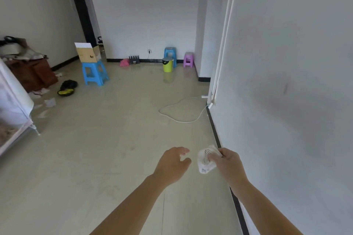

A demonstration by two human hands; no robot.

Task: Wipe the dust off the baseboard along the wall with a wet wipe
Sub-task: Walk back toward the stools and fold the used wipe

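One white wall [286, 63] fills the right side. Pale floor [114, 158] takes up the rest. Black baseboard [214, 128] runs along the wall's foot. Blue stool [95, 74] sits well left of the baseboard, with a cardboard box [87, 54] on top. White cable [189, 121] loops on the floor just beside the baseboard, further along. Right hand [228, 164] is in front of the baseboard, fingers curled round a crumpled white wet wipe [205, 160]. Cannot tell if the wipe touches the baseboard. Left hand [172, 165] is further left of the baseboard, near the wipe but apart from it, fingers loose and holding nothing.
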